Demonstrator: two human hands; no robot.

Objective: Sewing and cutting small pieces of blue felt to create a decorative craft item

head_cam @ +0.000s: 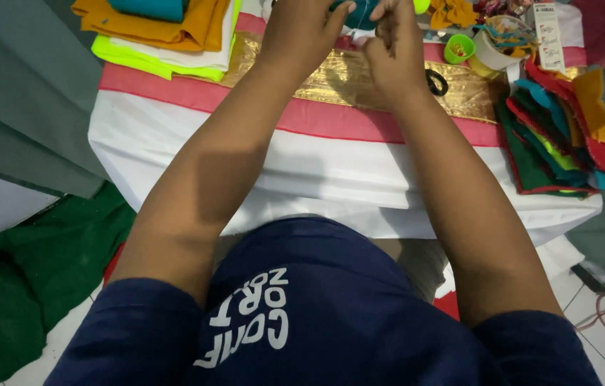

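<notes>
At the far left, grey-green cloth (16, 107) hangs beside the table, with dark green fabric (23, 279) heaped on the floor below it. On the table's back left corner sits a stack of folded felt (166, 36), orange on top, then white, then neon yellow, with a teal piece at the upper edge. The table (317, 164) is covered in white cloth crossed by a pink band and a gold shiny strip (331, 78).

The left hand (302, 32) reaches up to the top edge of the view, fingers curled and closed around a small teal felt piece (361, 14), which sits between the 2 hands above the gold strip. The right hand (397, 50) touches the same piece, its fingertips pressed together in a pinch on it; what exactly lies in the pinch cannot be told.

Just right of the right wrist lies a black ring-shaped object (437, 82). Further right stand a small neon green cup (458, 48) and a white cup (492, 50). A white upright rectangular package with a red top label (547, 32) stands behind them. A fanned pile of felt sheets (567, 136), green, teal, red and orange, fills the right edge
</notes>
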